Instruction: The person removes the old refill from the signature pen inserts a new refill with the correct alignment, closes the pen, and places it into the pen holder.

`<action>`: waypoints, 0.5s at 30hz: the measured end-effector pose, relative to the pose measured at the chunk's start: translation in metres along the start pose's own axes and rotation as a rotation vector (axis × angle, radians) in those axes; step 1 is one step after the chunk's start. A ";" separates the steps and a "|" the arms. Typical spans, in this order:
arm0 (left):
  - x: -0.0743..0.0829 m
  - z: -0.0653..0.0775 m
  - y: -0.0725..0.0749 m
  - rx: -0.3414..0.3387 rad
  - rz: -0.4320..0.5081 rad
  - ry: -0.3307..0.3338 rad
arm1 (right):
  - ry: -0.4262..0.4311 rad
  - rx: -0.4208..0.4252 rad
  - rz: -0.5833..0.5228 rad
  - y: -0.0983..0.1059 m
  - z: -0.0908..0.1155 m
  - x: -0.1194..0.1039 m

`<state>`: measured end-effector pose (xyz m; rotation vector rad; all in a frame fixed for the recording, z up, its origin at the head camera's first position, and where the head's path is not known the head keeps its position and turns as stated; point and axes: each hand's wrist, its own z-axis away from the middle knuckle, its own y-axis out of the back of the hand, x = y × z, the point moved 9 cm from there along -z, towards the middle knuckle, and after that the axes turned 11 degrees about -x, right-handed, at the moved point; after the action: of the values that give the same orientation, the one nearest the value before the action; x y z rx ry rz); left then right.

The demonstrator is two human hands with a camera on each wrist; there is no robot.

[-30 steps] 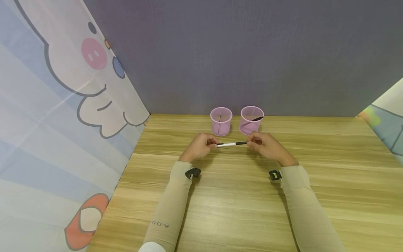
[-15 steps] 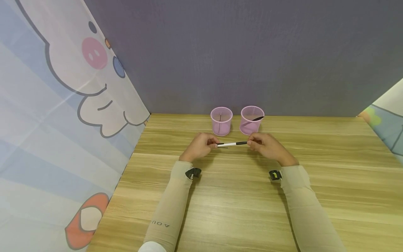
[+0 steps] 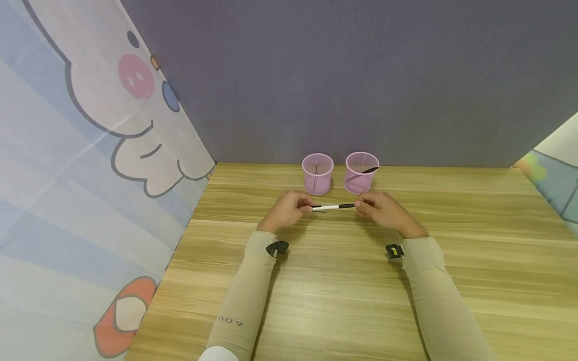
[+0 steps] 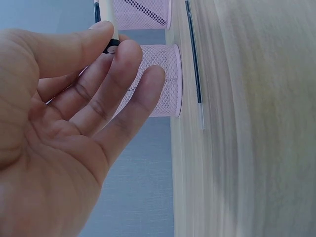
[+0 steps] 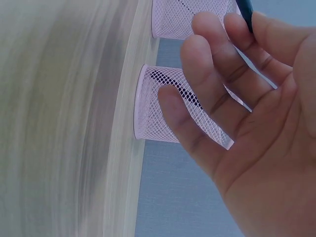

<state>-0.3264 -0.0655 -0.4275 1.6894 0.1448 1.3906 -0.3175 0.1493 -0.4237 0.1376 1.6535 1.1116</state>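
A white pen with black ends is held level between both hands, just in front of two pink mesh pen holders. My left hand pinches its left end between thumb and fingers; in the left wrist view the white barrel shows a black end at the fingertips. The dark right end is pinched by my right hand, its other fingers loosely bent. Below the pen, a thin dark pen refill with a clear end lies on the table.
The left pen holder has a thin dark stick inside. A black pen-like piece leans out over the rim of the right pen holder. Behind them rises a grey panel; a cartoon-printed cloth hangs at the left.
My right hand's fingers have shifted very slightly toward me at the pen's right end. The left hand, the refill and the pen holders stay where they were.
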 end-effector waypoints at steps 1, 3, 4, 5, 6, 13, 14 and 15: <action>0.000 0.000 0.000 0.000 -0.002 -0.001 | -0.001 -0.001 0.007 0.000 0.000 0.000; 0.001 0.000 0.000 -0.002 -0.006 -0.002 | -0.006 0.001 0.021 0.000 0.000 0.000; 0.001 0.000 0.000 -0.002 -0.009 -0.003 | -0.007 0.003 0.027 0.001 0.000 -0.001; 0.002 0.000 -0.001 -0.002 -0.010 -0.003 | -0.006 0.003 0.033 0.001 0.000 -0.001; 0.002 -0.001 -0.001 -0.002 -0.012 -0.002 | -0.006 0.004 0.038 0.001 0.000 -0.001; 0.001 -0.001 -0.002 -0.004 -0.006 0.011 | -0.015 0.000 0.045 0.000 0.000 0.001; 0.001 -0.001 -0.002 -0.005 -0.004 0.011 | -0.017 -0.001 0.045 0.000 0.000 0.001; 0.001 -0.001 -0.002 -0.005 -0.004 0.011 | -0.017 -0.002 0.044 0.000 0.000 0.001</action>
<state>-0.3255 -0.0634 -0.4283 1.6769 0.1508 1.3963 -0.3176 0.1502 -0.4246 0.1820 1.6407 1.1422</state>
